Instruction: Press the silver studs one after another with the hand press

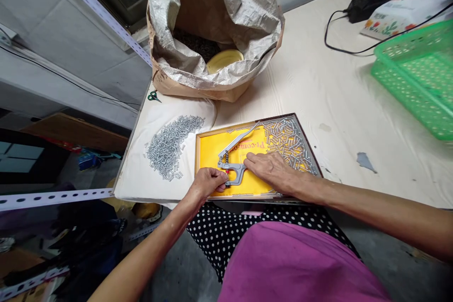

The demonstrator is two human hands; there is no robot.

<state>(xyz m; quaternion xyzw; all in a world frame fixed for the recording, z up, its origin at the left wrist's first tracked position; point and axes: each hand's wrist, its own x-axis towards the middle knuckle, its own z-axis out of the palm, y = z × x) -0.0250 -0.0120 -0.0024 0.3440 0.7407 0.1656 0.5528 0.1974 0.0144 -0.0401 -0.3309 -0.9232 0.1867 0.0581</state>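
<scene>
A shallow yellow-lined tray (212,151) lies at the table's near edge. Silver press pliers (231,158) rest in it, long handle pointing away to the right. My left hand (208,183) is closed at the tool's near jaw, fingertips pinched on something I cannot make out. My right hand (271,170) lies palm down just right of the pliers, fingers together and reaching toward the jaw, beside a heap of small silver metal pieces (290,144) filling the tray's right side.
A second pile of silver pieces (170,146) lies on white cloth left of the tray. Behind stands an open sack (212,23) with a yellow bowl (224,60) inside. Green-handled scissors (154,96) lie far left; a green basket (421,71) and black cable (357,49) sit right.
</scene>
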